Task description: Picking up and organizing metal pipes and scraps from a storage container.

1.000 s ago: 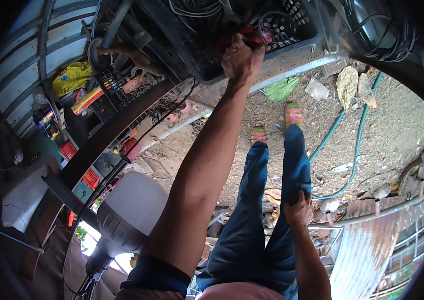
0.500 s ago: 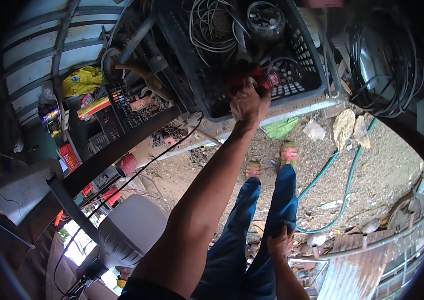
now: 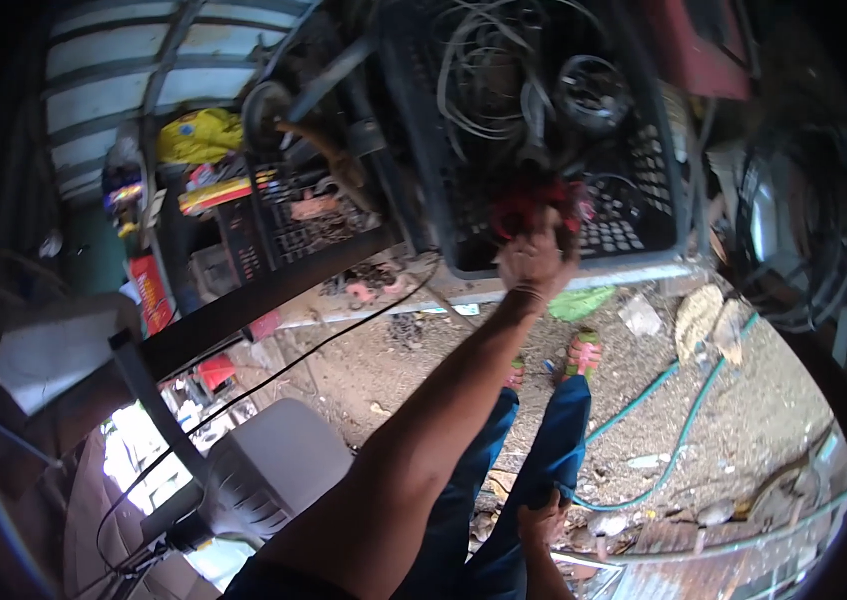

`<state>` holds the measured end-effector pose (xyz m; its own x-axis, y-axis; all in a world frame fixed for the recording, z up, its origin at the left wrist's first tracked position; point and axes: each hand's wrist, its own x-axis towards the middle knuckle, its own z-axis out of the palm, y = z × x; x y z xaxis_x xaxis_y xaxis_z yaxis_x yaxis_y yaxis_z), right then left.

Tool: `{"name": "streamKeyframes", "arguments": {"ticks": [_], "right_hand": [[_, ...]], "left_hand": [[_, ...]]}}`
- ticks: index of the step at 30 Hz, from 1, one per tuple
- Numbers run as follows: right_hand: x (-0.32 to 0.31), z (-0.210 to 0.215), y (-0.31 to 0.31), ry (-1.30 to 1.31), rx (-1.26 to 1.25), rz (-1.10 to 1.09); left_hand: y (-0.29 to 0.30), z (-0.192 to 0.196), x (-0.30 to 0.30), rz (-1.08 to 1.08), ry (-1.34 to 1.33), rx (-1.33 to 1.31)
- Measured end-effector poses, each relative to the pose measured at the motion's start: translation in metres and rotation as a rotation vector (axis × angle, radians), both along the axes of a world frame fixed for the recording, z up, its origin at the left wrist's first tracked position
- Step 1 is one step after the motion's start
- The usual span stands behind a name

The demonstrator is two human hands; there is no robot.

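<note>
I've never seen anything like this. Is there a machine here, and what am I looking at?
There is no robot: these are a person's own bare hands. A wide fisheye camera on the person's head looks down, which is why straight edges seem to bend. The left hand reaches into a black crate, its fingers at a red thing; blur hides what that is and whether it is gripped. Also in the crate are loops of pale wire and a round see-through jar. The right hand is on a blue trouser leg.
</note>
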<state>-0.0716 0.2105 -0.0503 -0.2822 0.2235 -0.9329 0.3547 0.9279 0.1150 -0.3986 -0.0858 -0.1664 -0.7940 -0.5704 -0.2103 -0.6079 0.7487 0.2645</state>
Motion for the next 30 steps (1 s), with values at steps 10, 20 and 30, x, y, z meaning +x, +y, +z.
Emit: {"name": "streamKeyframes", "arguments": {"ticks": [10, 20, 30], "right_hand": [[-0.023, 0.005, -0.021, 0.012, 0.050, 0.038], [-0.042, 0.002, -0.035, -0.004, 0.056, 0.078], [-0.057, -0.001, -0.039, -0.073, 0.054, 0.119]], "left_hand": [[-0.002, 0.000, 0.003, -0.068, 0.295, 0.039], [-0.003, 0.012, -0.002, -0.027, 0.202, 0.074], [-0.009, 0.012, -0.001, -0.005, 0.115, 0.175]]}}
